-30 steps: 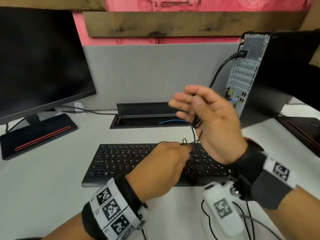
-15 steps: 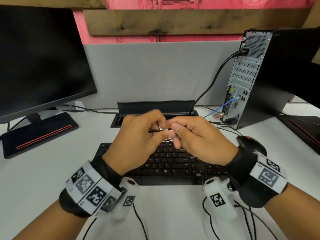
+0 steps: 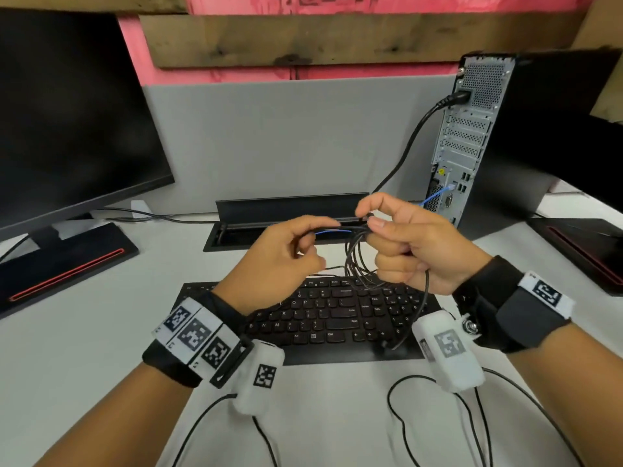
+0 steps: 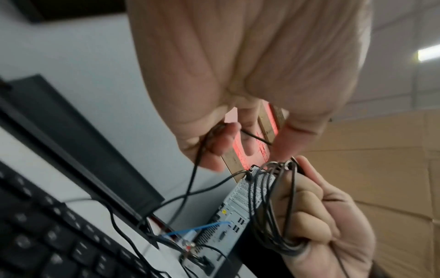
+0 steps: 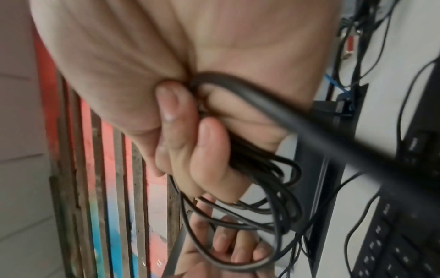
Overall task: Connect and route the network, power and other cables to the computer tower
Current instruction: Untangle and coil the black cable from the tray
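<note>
A coil of thin black cable (image 3: 357, 264) hangs above the black keyboard (image 3: 337, 315). My right hand (image 3: 371, 224) grips the coil at its top, fingers curled round the loops (image 5: 273, 188). Just to its left, my left hand (image 3: 323, 227) pinches a single strand (image 4: 214, 139) that leads off the coil. The computer tower (image 3: 472, 136) stands at the back right, rear panel facing me. A thick black power cable (image 3: 414, 129) is plugged in near its top, and a blue network cable (image 3: 435, 197) is plugged in lower down.
A black cable hatch (image 3: 269, 210) stands open in the desk behind the keyboard. A large monitor (image 3: 67, 112) on a black base stands at the left. A second black base (image 3: 586, 251) lies at the right edge. Thin wrist-camera leads trail over the near desk.
One second ago my right hand was lifted with the cable. Then both hands met over the keyboard. Now they have drawn slightly apart, with the coil hanging from the right hand.
</note>
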